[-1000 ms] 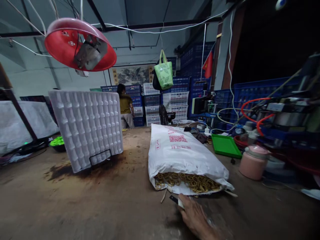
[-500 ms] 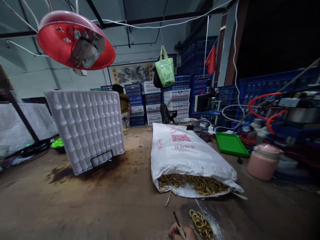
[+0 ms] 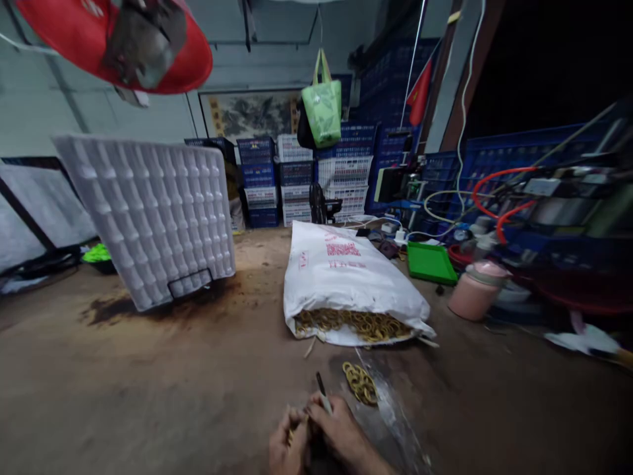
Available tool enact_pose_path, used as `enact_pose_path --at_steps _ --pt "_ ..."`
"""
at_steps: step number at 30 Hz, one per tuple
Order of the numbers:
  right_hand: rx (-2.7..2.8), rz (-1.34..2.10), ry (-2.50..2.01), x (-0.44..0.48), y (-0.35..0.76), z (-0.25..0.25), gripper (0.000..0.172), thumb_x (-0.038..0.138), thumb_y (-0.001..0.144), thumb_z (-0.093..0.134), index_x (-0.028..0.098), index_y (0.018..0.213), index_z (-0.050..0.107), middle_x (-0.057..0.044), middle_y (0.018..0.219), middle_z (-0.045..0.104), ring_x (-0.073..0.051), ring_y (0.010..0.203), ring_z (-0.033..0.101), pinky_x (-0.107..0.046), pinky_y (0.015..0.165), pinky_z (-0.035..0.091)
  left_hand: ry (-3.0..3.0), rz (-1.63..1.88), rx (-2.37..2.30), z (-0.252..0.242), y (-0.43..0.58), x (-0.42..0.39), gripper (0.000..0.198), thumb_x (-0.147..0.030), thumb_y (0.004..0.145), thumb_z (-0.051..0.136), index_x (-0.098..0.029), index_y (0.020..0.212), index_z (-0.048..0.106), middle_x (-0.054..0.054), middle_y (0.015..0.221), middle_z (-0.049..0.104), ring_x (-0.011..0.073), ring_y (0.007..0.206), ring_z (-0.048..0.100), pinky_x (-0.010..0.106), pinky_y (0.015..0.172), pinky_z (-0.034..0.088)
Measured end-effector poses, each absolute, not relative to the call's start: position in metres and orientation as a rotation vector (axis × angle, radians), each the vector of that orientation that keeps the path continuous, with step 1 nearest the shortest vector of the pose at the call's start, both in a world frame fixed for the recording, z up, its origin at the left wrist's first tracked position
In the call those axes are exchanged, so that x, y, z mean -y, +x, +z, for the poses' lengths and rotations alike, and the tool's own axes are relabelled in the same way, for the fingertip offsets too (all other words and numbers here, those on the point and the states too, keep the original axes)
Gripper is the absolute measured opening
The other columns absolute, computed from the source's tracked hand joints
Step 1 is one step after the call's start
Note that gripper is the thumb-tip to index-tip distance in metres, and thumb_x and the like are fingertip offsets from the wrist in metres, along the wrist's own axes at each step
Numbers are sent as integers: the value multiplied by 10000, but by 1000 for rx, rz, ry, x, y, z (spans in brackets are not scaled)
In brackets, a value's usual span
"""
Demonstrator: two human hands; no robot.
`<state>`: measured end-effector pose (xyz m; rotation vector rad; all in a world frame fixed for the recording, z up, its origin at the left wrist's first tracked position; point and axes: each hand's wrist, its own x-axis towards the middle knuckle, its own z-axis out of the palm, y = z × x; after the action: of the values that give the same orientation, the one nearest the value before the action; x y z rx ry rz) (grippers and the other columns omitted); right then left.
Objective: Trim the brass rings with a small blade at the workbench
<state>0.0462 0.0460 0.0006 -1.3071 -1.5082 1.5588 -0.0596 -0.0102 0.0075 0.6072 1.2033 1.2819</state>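
Note:
At the bottom centre my left hand [image 3: 285,443] is closed on a few brass rings. Right beside it, touching, my right hand [image 3: 335,430] pinches a thin dark pen-like tool [image 3: 321,389] that points up and away. A small pile of brass rings [image 3: 361,384] lies on the brown table just right of my hands. Behind it a white woven sack [image 3: 346,277] lies flat, its open mouth facing me and full of brass rings [image 3: 353,323].
A white moulded tray [image 3: 148,211] leans upright at the left. A green tray [image 3: 429,262], a pink lidded jar [image 3: 475,290] and a machine with red hoses [image 3: 499,198] stand at the right. Stacked crates [image 3: 297,178] and a person are at the back. A red lamp [image 3: 113,39] hangs overhead.
My view has dropped toward the table. My right hand has pulled back from the sack's mouth toward me, leaving a small ring pile on the table, and my left hand has joined it.

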Motion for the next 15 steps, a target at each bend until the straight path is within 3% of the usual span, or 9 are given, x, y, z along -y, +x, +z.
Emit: enact_pose_path --at_steps 2,5,15 --pt "1552 1544 -1275 -41 49 11 204 368 701 477 167 671 501 47 550 453 -95 551 431 -203 548 349 604 1311 -1229 11 -53 14 378 -520 570 669 -187 618 497 -94 393 378 44 342 334 157 334 244" --pt "1544 1562 -1243 -36 55 21 219 366 730 465 162 656 494 36 547 486 -91 537 434 -198 528 338 593 1311 -1203 17 -46 21 347 -505 644 615 -187 679 483 -112 392 361 21 314 227 141 316 176" --pt "1540 1549 -1226 -26 75 33 216 328 747 462 162 612 490 56 513 464 -64 474 370 -183 494 308 483 1291 -1025 23 -35 33 261 -367 690 628 -178 785 474 -52 643 531 10 383 361 118 327 217"
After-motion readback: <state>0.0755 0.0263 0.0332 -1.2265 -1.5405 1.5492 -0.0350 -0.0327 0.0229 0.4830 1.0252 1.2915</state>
